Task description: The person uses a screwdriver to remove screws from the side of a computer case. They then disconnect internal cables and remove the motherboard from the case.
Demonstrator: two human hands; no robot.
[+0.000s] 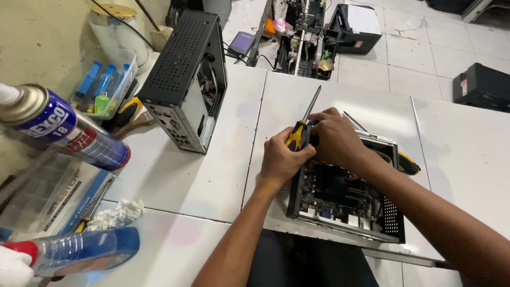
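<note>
One view only, from the camera on your head. It looks steeply down and forward over the white table [212, 175], close in on your own forearms. Your left hand [283, 158] and right hand [336, 139] sit near the middle of the view. The tiled floor [425, 58] fills the far top; a spray can [64, 127] looms blurred at left.

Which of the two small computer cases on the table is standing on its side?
The closed black perforated metal case at upper left stands on its side, untouched. The other, an open black case showing its circuit board, lies flat under both hands.
</note>
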